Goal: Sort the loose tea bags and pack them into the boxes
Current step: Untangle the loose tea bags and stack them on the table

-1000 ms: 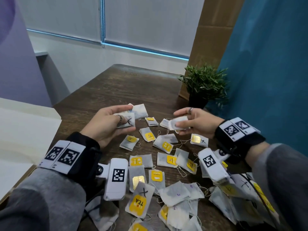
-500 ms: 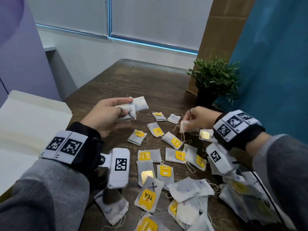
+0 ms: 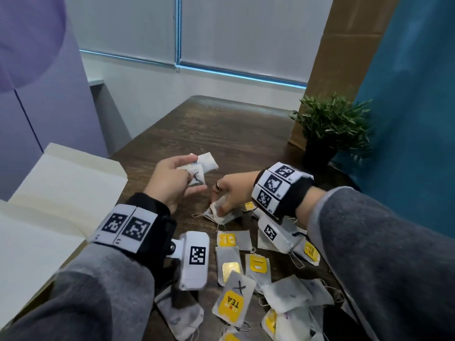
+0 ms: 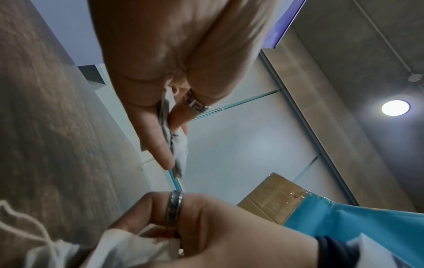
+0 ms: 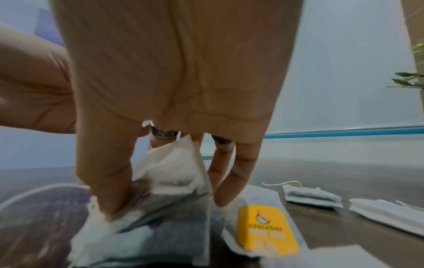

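**Head view: both hands engaged with tea bags over the wooden table**

Your left hand [image 3: 172,180] is raised above the wooden table [image 3: 221,134], thumb and fingers pressed together on a small stack of tea bags [image 3: 197,172]; the front bag of that stack carries a dark hand-drawn mark. In the left wrist view the same stack [image 4: 176,145] shows edge-on, clamped between the thumb and a ringed finger.

Your right hand [image 3: 231,190] is down at the table surface, its fingers [image 5: 107,181] curled and pinching a crumpled white tea bag [image 3: 219,210] that still touches the tabletop (a second, greyer bag lies directly beneath it in the right wrist view, and whether the pinch takes in both I cannot tell). Just beside those fingers lies a bag with a yellow tag [image 5: 267,230], flat on the wood.

The loose tea bags [image 3: 256,271] lie scattered on the near part of the table, between and below your two forearms, several overlapping, many showing yellow tags, one printed "TEA" [image 3: 232,303] with a dark cross drawn above the tag. Strings trail from several.

An open cream-coloured box [image 3: 61,193] stands at the table's left edge, just beside your left forearm; its contents are not visible. A potted green plant [image 3: 332,126] stands at the far right of the table, well apart from the bags.
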Available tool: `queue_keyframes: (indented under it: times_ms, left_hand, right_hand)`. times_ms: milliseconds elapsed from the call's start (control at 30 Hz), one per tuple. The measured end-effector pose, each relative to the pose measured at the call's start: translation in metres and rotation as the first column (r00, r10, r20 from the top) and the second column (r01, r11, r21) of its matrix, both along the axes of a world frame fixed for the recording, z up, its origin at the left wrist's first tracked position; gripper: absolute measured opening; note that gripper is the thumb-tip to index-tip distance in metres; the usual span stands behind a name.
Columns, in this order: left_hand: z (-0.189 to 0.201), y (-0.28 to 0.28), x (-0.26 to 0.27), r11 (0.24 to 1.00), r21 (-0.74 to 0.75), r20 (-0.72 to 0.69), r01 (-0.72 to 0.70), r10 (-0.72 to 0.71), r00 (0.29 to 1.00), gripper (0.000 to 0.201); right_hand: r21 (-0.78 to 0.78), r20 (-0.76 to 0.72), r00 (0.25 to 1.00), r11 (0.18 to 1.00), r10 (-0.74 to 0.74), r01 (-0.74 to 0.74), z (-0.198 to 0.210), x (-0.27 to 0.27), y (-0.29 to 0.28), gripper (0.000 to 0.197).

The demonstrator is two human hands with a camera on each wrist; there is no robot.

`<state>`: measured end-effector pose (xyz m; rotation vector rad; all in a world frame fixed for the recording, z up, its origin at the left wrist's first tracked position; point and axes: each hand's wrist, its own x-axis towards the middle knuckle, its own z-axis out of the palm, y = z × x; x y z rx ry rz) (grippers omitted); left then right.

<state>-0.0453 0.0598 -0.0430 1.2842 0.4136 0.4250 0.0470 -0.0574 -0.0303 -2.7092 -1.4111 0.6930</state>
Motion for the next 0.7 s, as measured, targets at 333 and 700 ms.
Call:
queue_keyframes:
  times_ms: [333,700]
  left_hand:
    - [0.005,0.001,-0.011,0.992,-0.043,-0.054,0.120,-0.122,0.991,0.026]
    - [0.016,-0.013,-0.018,0.935,-0.023,0.047,0.354,-0.352,0.935,0.009]
  right_hand:
    - [0.565,0.516,0.857,0.757,-0.013,-0.329,0.022,-0.016,-0.037,0.019]
    - [0.380,0.858,0.511,0.609,0.047,-0.696,0.013,-0.021,-0.072,0.005]
